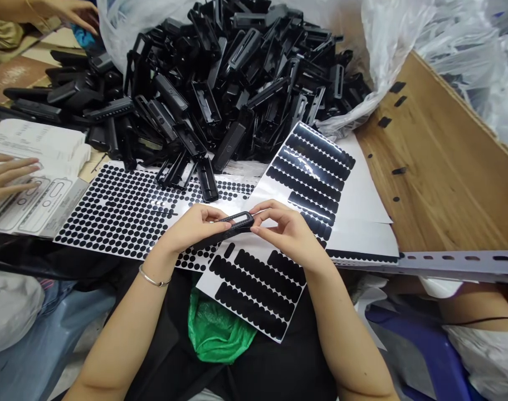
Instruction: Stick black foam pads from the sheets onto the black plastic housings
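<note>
Between my hands is a long black plastic casing point(211, 239) with a slot near its right end; something pale shows through the slot. My left hand point(191, 225) is closed around its left part, thumb on top. Finger and thumb of my right hand point(286, 231) pinch its right end. Under my right hand lies a white sheet of oblong black stickers point(258, 281), which overhangs the table's front edge. To the left is a sheet of round black stickers point(124, 214), partly below my left hand.
A large heap of black casings point(237, 83) lies at the back, with clear plastic bags point(387, 44) around it. A wooden board point(446, 167) stands at right. Another person's hand point(11, 175) rests on printed papers point(40, 206) at left; another hand point(76, 14) is at upper left.
</note>
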